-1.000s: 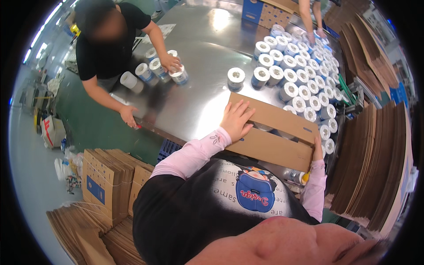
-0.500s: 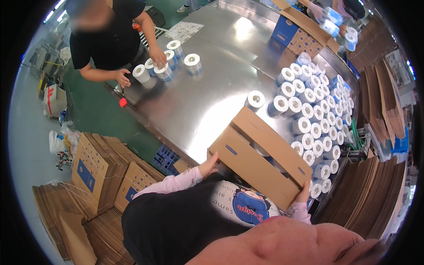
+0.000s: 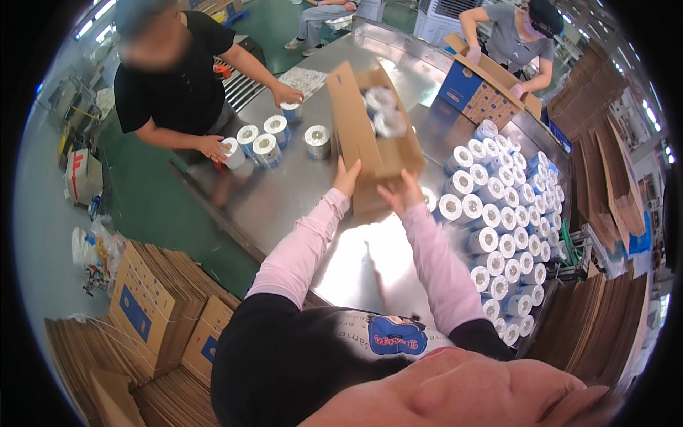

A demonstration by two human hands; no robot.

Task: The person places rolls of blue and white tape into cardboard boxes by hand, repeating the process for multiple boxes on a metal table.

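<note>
Out over the middle of the table I hold a brown cardboard box [image 3: 358, 139] at arm's length, its flaps raised and its top open. White rolls [image 3: 384, 112] show inside, smeared by motion. My left hand [image 3: 347, 178] grips the near left corner of the box. At the near right corner, my right hand [image 3: 403, 192] has its fingers and thumb against the cardboard. Whether the underside touches the table cannot be made out. Just right of my right hand, a white roll [image 3: 428, 198] is partly hidden.
Many blue-and-white rolls [image 3: 491, 213] crowd the metal table's [image 3: 299, 228] right side. A co-worker at the left [image 3: 171, 78] touches several rolls [image 3: 266, 151]; another [image 3: 512, 43] handles a printed box [image 3: 473, 92]. Flat cardboard stacks [image 3: 163, 299] stand on both sides.
The box has gone from near my body to the table's middle, turning as it went, and my arms have stretched forward. The left co-worker's hands have moved apart among the rolls.
</note>
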